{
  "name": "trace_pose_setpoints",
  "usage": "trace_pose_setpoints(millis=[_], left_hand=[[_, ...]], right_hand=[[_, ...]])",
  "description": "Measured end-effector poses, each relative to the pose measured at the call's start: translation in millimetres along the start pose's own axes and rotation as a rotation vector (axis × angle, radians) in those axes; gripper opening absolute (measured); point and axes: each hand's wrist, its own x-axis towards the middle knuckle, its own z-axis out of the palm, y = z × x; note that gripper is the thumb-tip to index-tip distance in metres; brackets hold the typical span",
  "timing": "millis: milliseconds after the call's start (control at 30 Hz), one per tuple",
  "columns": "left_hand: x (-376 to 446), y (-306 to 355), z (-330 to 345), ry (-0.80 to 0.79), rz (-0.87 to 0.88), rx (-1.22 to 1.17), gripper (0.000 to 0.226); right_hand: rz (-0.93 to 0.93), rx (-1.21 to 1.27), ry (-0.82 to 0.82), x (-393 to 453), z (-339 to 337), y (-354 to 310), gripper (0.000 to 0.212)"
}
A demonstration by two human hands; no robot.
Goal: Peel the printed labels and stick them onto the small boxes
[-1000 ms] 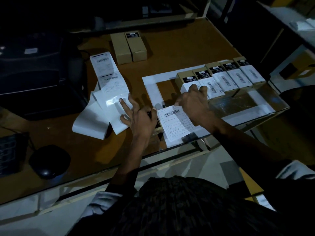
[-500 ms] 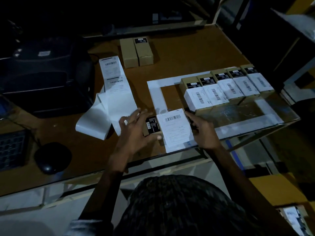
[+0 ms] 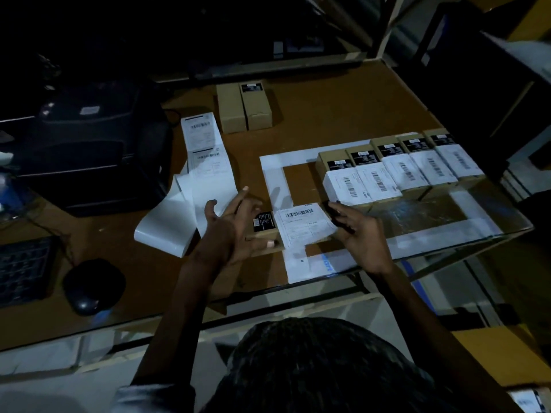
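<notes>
Both hands — left (image 3: 235, 231), right (image 3: 360, 234) — hold labelled box (image 3: 293, 229) over desk (image 3: 328, 108), five labelled boxes (image 3: 399, 171) behind.

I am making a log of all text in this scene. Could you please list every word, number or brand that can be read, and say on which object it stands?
No text can be read with certainty.
Label on the held box: barcode and print, too blurred.
Its black sticker: white lines, too small.
Row of labelled boxes: barcodes only; print blurred.
Label strip: barcodes, print unreadable.
Table tape: blue marks, illegible.
</notes>
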Motion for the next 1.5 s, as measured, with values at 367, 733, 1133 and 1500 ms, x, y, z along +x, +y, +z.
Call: trace_pose_setpoints(millis=[367,733,1133,1500], left_hand=[[43,11,-26,-0.100,-0.214,-0.171,0.071],[71,0,-28,-0.189,-0.146,-0.667,0.110],[91,16,-31,-0.295,-0.009,-0.694,0.132],[89,15,-24,-0.250,0.035,-0.606,0.119]], right_hand=[[0.132,-0.182,-0.029,56,0,-30,0.041],[0.190,-0.259,-0.081,85,-5,-41,0.046],[0.006,-0.423,-0.551,130,-24,-83,0.072],[-0.093,-0.762,-0.575,126,-8,-113,0.065]])
